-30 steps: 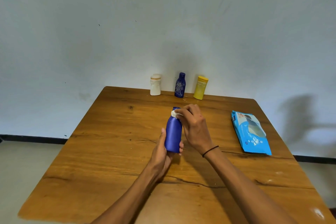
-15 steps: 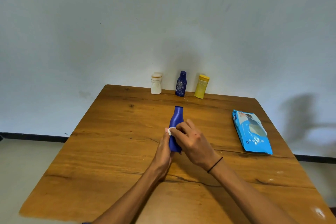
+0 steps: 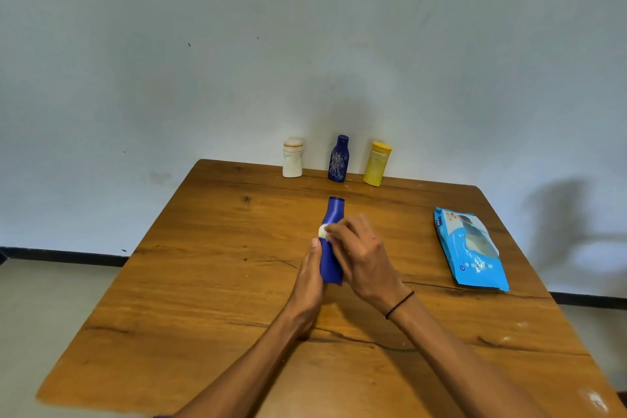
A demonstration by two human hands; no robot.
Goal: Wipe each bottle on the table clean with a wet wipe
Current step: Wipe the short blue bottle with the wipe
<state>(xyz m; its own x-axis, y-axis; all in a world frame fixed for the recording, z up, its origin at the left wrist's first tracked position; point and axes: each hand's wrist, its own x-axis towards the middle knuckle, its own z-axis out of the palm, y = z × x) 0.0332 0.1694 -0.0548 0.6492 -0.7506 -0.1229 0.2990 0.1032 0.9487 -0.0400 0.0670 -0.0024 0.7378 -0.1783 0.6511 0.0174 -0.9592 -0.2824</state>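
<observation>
**Blue bottle steadied at the middle of the table while a wipe works its shoulder**

The left hand (image 3: 310, 276) wraps the lower body of the plain blue plastic bottle (image 3: 331, 241), thumb up along its left side and fingers hidden behind it. The bottle stands roughly at the centre of the wooden table (image 3: 210, 282), well clear of every edge, leaning slightly. It looks light and stiff, its smooth wall probably slippery once wet, so a hold low on the body suits it best and leaves the neck free. The right hand (image 3: 361, 258) curls over the bottle's front, fingertips pinching a small wadded white wet wipe (image 3: 322, 231) against the left of the shoulder.

Along the far edge stand a white squat plastic bottle (image 3: 292, 158), a dark blue patterned bottle (image 3: 338, 159) and a yellow capped bottle (image 3: 376, 163), none touching. Near the right edge lies the light blue soft pack of wet wipes (image 3: 470, 249), flat.
</observation>
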